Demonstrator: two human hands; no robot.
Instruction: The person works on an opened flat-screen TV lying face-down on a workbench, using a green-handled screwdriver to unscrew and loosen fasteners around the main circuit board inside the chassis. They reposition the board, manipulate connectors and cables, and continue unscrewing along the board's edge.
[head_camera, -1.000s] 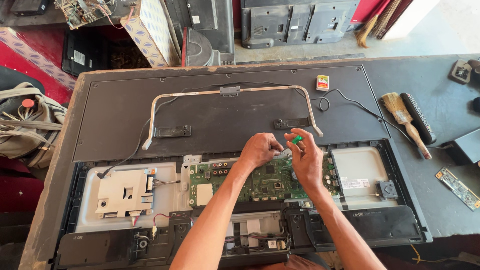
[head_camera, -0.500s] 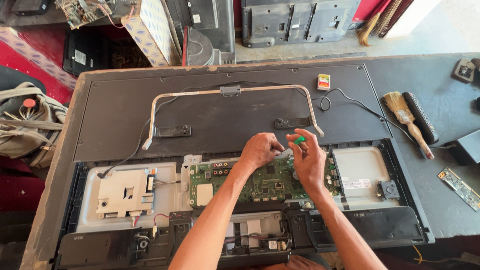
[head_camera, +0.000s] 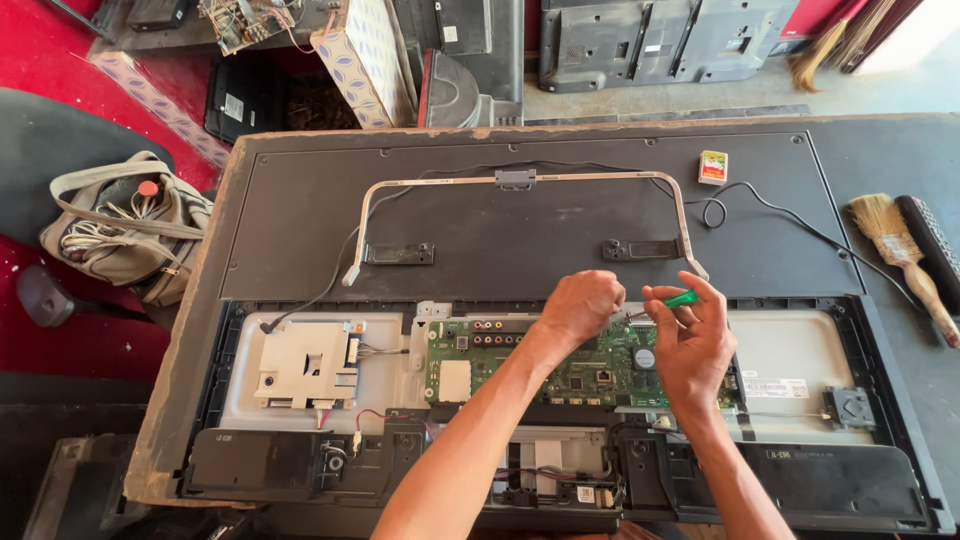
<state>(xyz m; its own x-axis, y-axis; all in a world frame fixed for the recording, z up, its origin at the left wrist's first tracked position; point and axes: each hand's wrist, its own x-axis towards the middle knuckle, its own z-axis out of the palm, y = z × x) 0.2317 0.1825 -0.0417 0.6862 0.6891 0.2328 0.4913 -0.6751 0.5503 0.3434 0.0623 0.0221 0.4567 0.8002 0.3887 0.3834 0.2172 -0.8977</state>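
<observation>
pinching green screwdriver (head_camera: 683, 298), right hand (head_camera: 693, 345), over circuit board (head_camera: 590, 365)

Left hand (head_camera: 580, 308): curled into a loose fist, knuckles up, forearm reaching far-right.
Right hand (head_camera: 695, 340): fingers pinched together, just right of it.

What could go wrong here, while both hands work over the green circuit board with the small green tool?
1. The green tool in the right hand could slip and scratch the green circuit board.
2. The left hand rests close over the board, so it may press on small parts.
3. The thin wires beside the board lie loose and might snag on a forearm.
</observation>
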